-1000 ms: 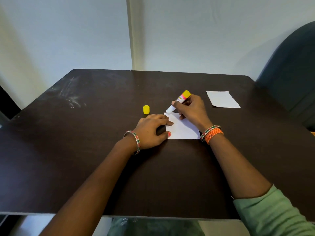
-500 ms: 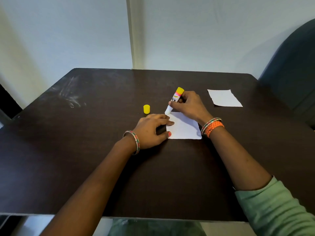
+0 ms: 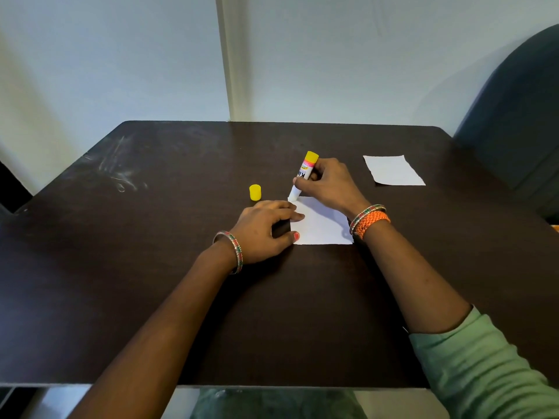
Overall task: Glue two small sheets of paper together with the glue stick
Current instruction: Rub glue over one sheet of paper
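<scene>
Now right hand (image 3: pixel 328 186) fingers grip glue stick (image 3: pixel 304 176), near-upright, tip down on sheet (image 3: pixel 323 226); left hand (image 3: pixel 266 229) presses sheet.

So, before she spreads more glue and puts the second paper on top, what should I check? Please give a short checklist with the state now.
1. Cap off the glue stick: ok, it stands apart on the table.
2. Right hand grips the stick: ok.
3. Stick tip on the near paper: ok, at its far left corner.
4. Left hand holds that paper down: ok, fingers on its left edge.
5. Second paper free to pick up: ok, lying apart on the right.
6. Glue coverage: cannot tell.
</scene>
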